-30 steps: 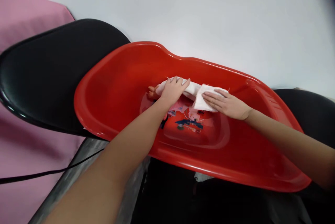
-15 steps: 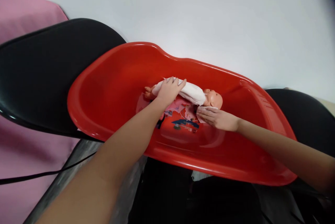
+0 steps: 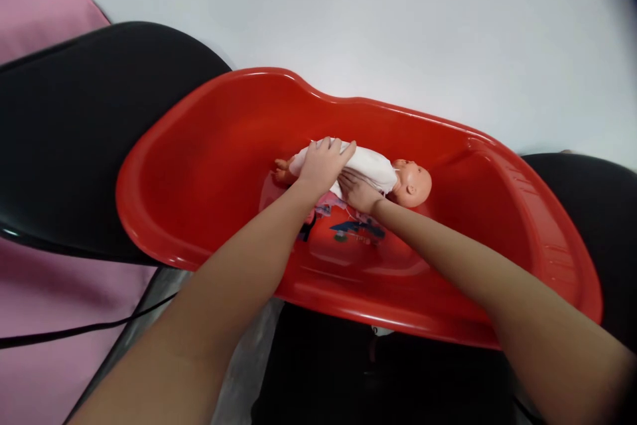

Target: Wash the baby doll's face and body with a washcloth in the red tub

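A baby doll [image 3: 416, 184] in a white garment [image 3: 371, 167] lies in a red baby bathtub [image 3: 164, 193], its bare head to the right and its feet [image 3: 283, 170] to the left. Its face is turned toward the tub's far wall. My left hand [image 3: 323, 163] is wrapped over the doll's lower body, with fingertips on the far side. My right hand [image 3: 359, 191] rests against the near side of the doll's middle, its fingers stretched along the white cloth. The right fingertips are partly hidden near the left hand.
A coloured picture [image 3: 355, 229] covers part of the tub floor. Black chair seats [image 3: 99, 140] show under the tub at left and right. At far left is pink cloth [image 3: 44, 319], with a black cable [image 3: 89, 327] in front. A pale wall [image 3: 378, 20] rises behind.
My right hand has moved left from beside the doll's head to the near side of its middle. My left hand stays on the doll. The view has shifted slightly.
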A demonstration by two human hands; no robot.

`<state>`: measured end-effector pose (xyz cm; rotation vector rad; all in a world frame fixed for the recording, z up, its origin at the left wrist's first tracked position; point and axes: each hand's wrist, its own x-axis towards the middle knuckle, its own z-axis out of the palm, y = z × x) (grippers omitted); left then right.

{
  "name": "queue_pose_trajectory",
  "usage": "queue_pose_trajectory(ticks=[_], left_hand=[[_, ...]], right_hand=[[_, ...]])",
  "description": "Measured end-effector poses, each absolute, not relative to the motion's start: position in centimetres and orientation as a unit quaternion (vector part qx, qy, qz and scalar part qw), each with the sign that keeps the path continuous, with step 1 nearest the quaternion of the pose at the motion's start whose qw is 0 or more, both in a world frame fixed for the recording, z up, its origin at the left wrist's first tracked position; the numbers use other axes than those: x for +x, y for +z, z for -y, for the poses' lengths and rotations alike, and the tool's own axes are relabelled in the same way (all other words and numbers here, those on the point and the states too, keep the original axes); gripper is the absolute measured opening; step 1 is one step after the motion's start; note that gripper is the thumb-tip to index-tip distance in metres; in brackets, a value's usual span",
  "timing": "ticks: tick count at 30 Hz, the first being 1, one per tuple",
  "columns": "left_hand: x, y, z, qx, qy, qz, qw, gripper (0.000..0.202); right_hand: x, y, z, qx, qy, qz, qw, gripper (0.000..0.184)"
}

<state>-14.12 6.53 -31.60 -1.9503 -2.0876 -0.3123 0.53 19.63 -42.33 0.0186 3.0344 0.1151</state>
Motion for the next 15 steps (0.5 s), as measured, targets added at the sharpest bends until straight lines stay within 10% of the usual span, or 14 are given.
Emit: queue_pose_trajectory(ticks=[15], left_hand=[[-14.3, -31.1, -6.3, -0.676, -0.103, 0.721, 0.116, 0.054]], right_hand=[[1.7, -38.1, -14.9, -0.09, 0.12, -0.987, 0.059, 0.053]])
